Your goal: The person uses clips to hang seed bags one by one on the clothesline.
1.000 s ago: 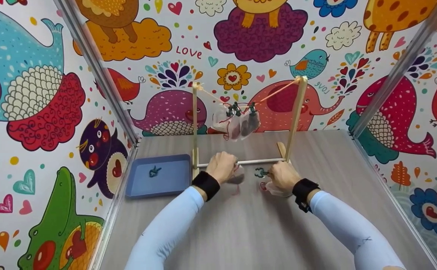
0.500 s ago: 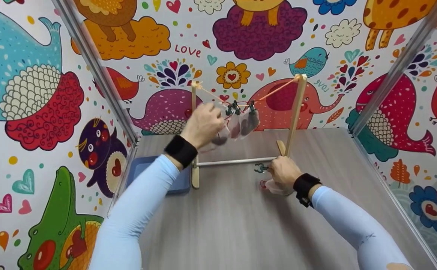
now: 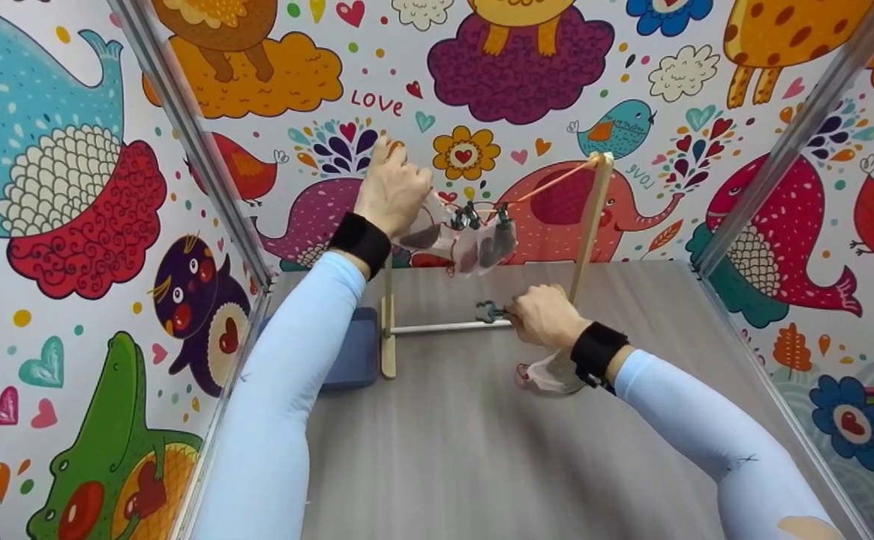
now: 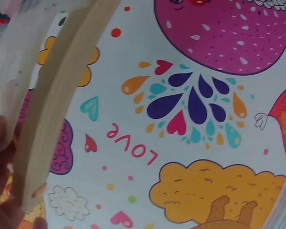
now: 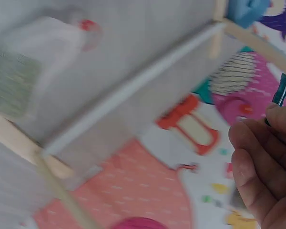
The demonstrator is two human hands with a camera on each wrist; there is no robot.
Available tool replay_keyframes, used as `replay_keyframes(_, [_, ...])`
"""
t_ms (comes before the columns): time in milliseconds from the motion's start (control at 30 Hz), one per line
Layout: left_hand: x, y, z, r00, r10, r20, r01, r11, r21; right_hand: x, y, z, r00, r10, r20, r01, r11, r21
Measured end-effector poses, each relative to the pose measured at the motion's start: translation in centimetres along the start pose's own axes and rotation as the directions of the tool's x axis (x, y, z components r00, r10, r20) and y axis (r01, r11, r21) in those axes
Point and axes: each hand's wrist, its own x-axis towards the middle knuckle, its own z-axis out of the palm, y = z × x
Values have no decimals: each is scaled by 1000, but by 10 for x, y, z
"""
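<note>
My left hand [image 3: 393, 189] is raised at the top of the left wooden post [image 4: 57, 95]. It grips a translucent pouch [image 3: 419, 234] with dark contents, which hangs below the fingers beside the cord. My right hand [image 3: 549, 319] pinches a small dark green clip [image 3: 491, 311] above the white crossbar [image 3: 444, 328]. Several pouches [image 3: 485, 251] hang from the orange cord [image 3: 557, 182], held by dark clips [image 3: 467, 216]. Another pouch [image 3: 557, 375], with a red drawstring, lies on the table below my right hand; greenish contents show in the right wrist view.
The frame's right wooden post [image 3: 592, 225] stands behind my right hand. A blue tray [image 3: 354, 356] sits left of the frame, partly hidden by my left sleeve. Patterned walls [image 3: 527, 67] enclose the grey table [image 3: 437, 442].
My left hand has risen from the table with the pouch to the left post's top. My right hand, holding the green clip, has lifted slightly and shifted left, above the pouch lying on the table.
</note>
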Motion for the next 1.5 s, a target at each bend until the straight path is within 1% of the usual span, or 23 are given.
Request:
replay_keyframes(67, [0,-2,3,1000,-14,16,14,1000,-20,11,-8,-17,998,-29,-47,30,999,13])
replay_keyframes(133, [0,-2,5,1000,-26,15,27,999,-34,23,-13,-37,993,-67,-93,69,997,26])
replay_keyframes(200, [0,-2,6,999,-36,9,36,998,-47,36,-15,-58,987,-91,-135,93,996,8])
replay_keyframes(233, [1,-2,6,999,-39,4,39,998,-51,43,-15,-69,985,-90,-149,91,996,-2])
replay_keyframes(300, [1,-1,5,999,-40,-2,40,998,-58,58,-14,-89,986,-64,-154,62,998,-16])
replay_keyframes(400, [1,-1,4,999,-43,-5,43,997,-70,83,-12,-113,991,7,-134,-12,999,-36])
replay_keyframes(467, [0,0,4,999,-43,-3,43,996,-77,97,-10,-124,993,50,-111,-55,997,-51])
replay_keyframes(533, [0,0,4,999,-42,-5,42,996,-82,111,-9,-131,994,68,-88,-74,995,-65])
replay_keyframes(667, [1,0,5,999,-37,-17,36,995,-92,136,-10,-136,995,93,-37,-96,992,-86])
replay_keyframes(833, [-1,0,8,999,-40,-28,37,995,-96,160,-21,-138,992,125,35,-120,985,-123])
replay_keyframes(933, [-2,1,9,999,-41,-35,37,994,-107,170,-29,-136,991,115,75,-104,984,-143])
replay_keyframes(1000, [-2,1,9,998,-46,-46,41,992,-119,174,-33,-133,992,94,82,-80,984,-159])
replay_keyframes(1100, [-1,1,9,997,-47,-69,38,990,-135,175,-36,-130,995,59,78,-44,983,-181])
replay_keyframes(1167, [-1,1,9,996,-40,-77,29,990,-135,174,-36,-129,996,48,71,-35,983,-179])
replay_keyframes(1233, [-2,1,8,996,-30,-78,20,991,-135,170,-34,-127,997,44,65,-33,986,-166])
replay_keyframes(1333, [-4,1,8,998,-27,-62,19,992,-128,164,-31,-125,998,32,48,-26,991,-131])
replay_keyframes(1400, [-6,1,9,998,-34,-54,27,992,-123,160,-30,-122,999,17,27,-14,993,-113])
replay_keyframes(1500, [-7,3,13,997,-41,-60,34,992,-120,151,-26,-121,1000,3,-22,-5,993,-119])
